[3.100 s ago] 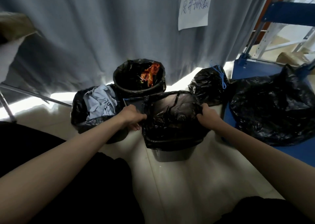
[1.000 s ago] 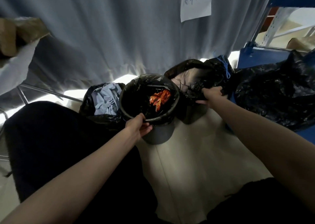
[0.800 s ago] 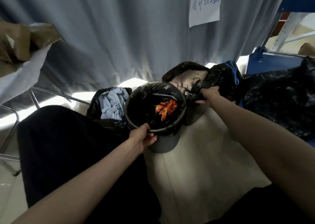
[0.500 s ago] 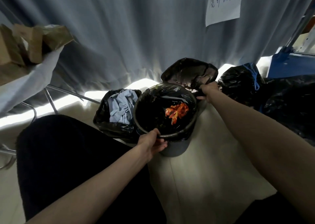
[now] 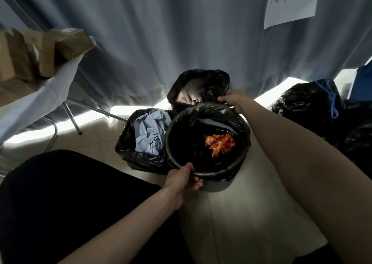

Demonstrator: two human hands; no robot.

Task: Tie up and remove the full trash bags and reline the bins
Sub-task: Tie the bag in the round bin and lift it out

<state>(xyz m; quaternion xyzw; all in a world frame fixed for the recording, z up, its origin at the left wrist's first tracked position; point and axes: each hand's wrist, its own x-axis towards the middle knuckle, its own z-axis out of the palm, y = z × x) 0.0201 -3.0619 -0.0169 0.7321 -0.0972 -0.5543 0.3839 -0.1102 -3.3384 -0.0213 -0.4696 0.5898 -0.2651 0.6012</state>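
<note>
Black liner covers the round bin, both hands clamped on its rim: left hand near side, right hand far side.

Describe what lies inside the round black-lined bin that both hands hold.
An orange crumpled wrapper lies in the round black-lined bin. The dark liner hides anything beneath.

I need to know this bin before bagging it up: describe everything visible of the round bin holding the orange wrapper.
The round bin stands upright on the pale floor, grey below, lined with a glossy black trash bag folded over its rim. An orange wrapper lies inside; otherwise it looks mostly empty. The left hand grips the near rim, the right hand holds the far rim.
</note>
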